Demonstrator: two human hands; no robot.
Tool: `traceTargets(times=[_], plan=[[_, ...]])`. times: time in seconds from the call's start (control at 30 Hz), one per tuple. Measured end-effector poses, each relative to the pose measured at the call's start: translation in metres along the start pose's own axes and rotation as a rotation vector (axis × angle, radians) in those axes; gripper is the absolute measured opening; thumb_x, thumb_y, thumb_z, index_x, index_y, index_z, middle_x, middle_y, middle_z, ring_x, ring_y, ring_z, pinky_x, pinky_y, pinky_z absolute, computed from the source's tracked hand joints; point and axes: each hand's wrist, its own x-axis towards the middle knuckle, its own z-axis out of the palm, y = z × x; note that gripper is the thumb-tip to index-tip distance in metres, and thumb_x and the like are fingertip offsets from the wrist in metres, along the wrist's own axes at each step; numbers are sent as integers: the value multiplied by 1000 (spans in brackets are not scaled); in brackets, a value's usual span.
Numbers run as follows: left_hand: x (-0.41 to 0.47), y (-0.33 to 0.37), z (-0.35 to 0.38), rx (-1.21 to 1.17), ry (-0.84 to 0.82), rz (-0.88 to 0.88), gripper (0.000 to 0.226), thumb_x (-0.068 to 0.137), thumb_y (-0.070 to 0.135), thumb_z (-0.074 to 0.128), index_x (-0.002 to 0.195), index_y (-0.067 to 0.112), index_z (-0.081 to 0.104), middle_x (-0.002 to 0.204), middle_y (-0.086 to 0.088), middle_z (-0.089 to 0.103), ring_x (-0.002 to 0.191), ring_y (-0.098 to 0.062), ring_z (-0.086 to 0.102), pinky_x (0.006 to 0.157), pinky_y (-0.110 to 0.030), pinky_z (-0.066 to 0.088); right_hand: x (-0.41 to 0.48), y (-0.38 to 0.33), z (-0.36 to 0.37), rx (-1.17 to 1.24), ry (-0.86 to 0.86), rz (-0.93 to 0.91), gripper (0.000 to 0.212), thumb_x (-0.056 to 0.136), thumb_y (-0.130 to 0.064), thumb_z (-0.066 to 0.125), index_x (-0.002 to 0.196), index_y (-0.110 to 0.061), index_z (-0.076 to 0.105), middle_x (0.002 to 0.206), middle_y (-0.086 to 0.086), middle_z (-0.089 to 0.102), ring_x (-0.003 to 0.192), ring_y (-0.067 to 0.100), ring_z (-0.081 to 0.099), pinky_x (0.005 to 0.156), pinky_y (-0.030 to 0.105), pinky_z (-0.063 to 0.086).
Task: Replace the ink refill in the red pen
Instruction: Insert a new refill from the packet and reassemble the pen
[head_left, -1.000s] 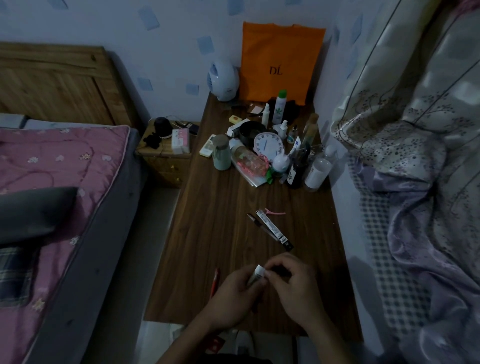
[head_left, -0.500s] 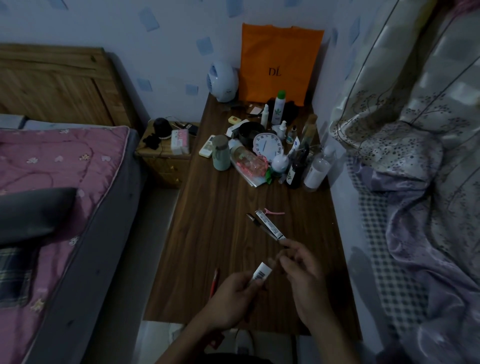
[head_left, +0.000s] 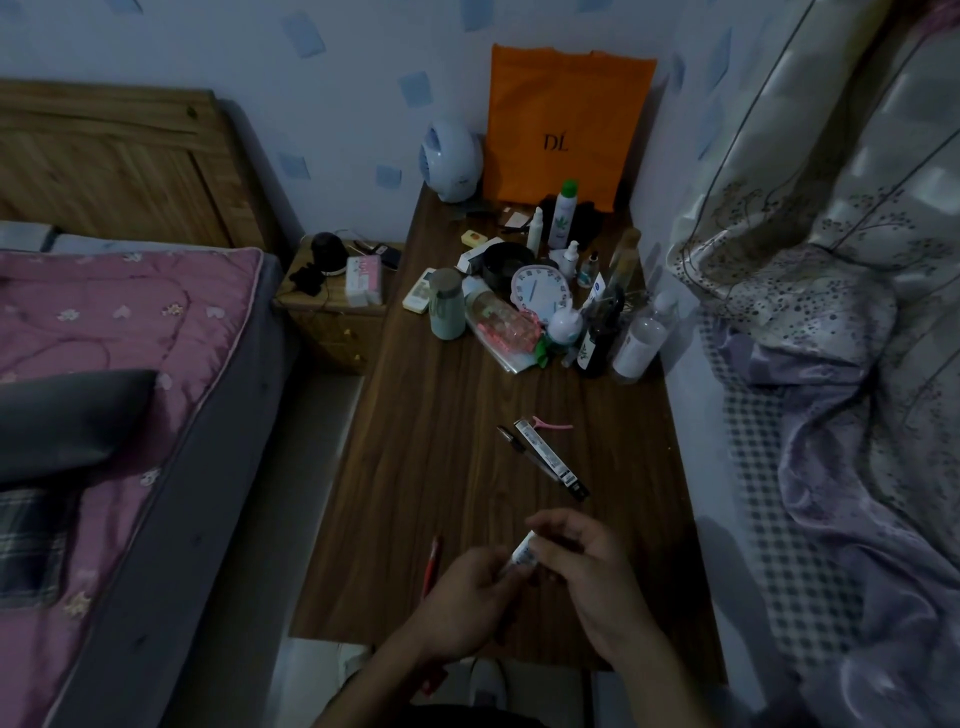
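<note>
The fingertips of both hands met low in the frame, just right of centre, on a small white packet (head_left: 522, 555) with a barcode label, presumably the refill pack, though the dim light left its contents unclear. The left hand (head_left: 467, 597) had its fingers curled shut around the packet's lower end, and the right hand (head_left: 587, 566) pinched the upper end between thumb and forefinger, its other fingers bent loosely above. Just left of the left hand, the red pen (head_left: 431, 566) lay on the dark wooden table (head_left: 415, 467), untouched and pointing roughly up the frame. Further up, near the middle of the frame, a long narrow package (head_left: 550, 460) lay diagonally on the table with a dark pen-like piece (head_left: 506, 436) beside its upper end and a pink hair clip (head_left: 553, 425) just above it. Beyond these, in the upper centre, stood a clutter of bottles and jars around a round white clock (head_left: 537, 296), with an orange bag (head_left: 566, 124) marked "DL" leaning on the wall behind. A bed with a pink quilt (head_left: 104, 338) filled the left side, and patterned curtains (head_left: 831, 208) hung at the right.
</note>
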Motion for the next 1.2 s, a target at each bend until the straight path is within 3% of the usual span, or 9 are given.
traceTargets(times=[0.17,0.27,0.4,0.53,0.67,0.8,0.9,1.03,1.2], plan=[[-1,4,-2,-68,-57,-12,22,91,39,57,81,21,65,56,4,61,49,-10,57,49,-25,46,5,5,3,-138,64,-73,31,82,-2,72,89,-33,75,92,-5,74,90,9,70,70,25,58],[1,4,-2,-106,-29,-32,28,91,47,56,79,26,69,68,-4,71,53,-18,63,49,-26,48,7,7,3,-164,93,-85,32,82,-3,74,89,-34,74,92,-4,73,89,6,70,67,22,58],[6,-4,-1,-109,52,-26,32,84,54,55,76,29,72,60,-2,69,48,-15,62,47,-26,46,9,9,2,-173,78,-100,36,81,-6,75,92,-40,73,96,-12,72,91,5,70,69,24,59],[10,-9,1,-179,68,-76,34,82,52,57,77,23,73,54,1,62,48,-12,59,48,-27,48,10,11,2,-174,41,-34,30,83,-13,74,89,-43,74,95,-16,74,90,3,70,69,22,58],[12,-14,-2,-147,39,-105,37,93,42,54,82,12,72,61,-2,65,55,-18,62,54,-31,51,13,21,-1,-176,17,43,18,86,-16,73,87,-33,78,91,-4,78,89,11,72,75,27,55],[12,-22,-4,-47,50,-157,33,96,37,52,76,18,70,73,-7,76,61,-21,69,56,-29,52,19,32,-3,-168,54,72,15,91,-16,67,88,-27,76,91,-2,76,90,15,71,77,31,56],[12,-31,-7,-18,28,-226,36,97,37,53,72,15,68,66,-5,71,56,-14,67,54,-25,51,26,38,-6,-161,95,79,14,94,-17,64,90,-25,74,92,-1,75,90,17,72,80,37,59],[11,-46,-10,-39,13,-258,31,98,32,51,80,13,67,68,-8,63,62,-21,60,63,-37,48,36,51,-5,-163,133,96,13,94,-17,64,94,-27,72,92,-3,75,87,13,72,73,29,58],[13,-53,-10,-72,3,-284,31,100,30,48,85,12,68,66,-1,64,60,-16,60,59,-32,48,49,68,3,-193,170,109,15,90,-15,69,95,-30,71,93,-10,75,87,6,72,73,26,56]])
